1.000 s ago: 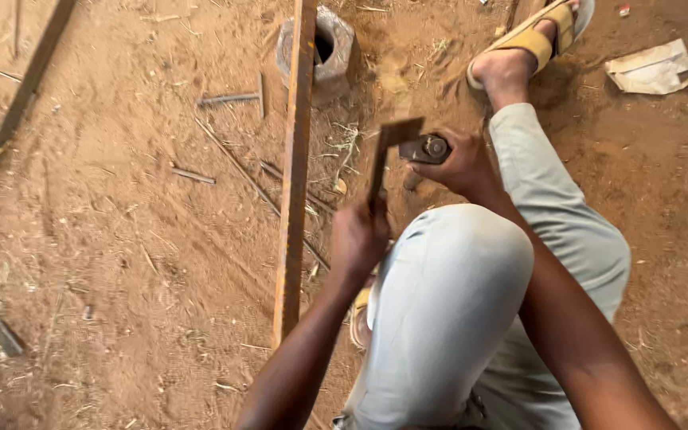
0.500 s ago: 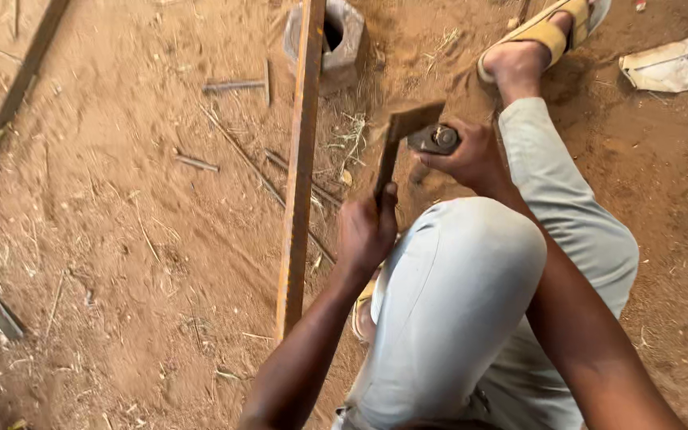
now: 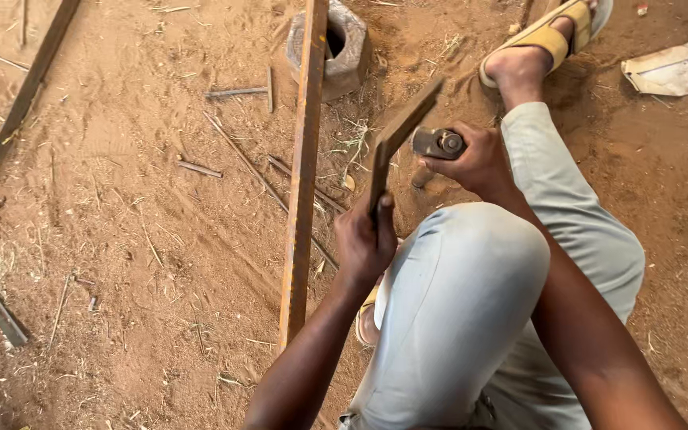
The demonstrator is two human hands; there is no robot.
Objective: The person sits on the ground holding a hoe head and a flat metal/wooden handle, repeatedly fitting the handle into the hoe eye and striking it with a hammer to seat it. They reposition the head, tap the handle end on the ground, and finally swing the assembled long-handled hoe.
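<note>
While the left hand (image 3: pixel 364 239) grasps the flat metal bar (image 3: pixel 398 135), the right hand (image 3: pixel 475 163) just beside it clenches a hammer (image 3: pixel 437 143).

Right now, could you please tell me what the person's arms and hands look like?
Both arms are bare to the edge of the view, with no sleeves showing. The left hand and right hand wear no gloves, rings or watch that I can see.

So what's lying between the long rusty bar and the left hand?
In the head view, bare sandy ground with thin rods and straw separates the rusty bar from the left hand.
</note>
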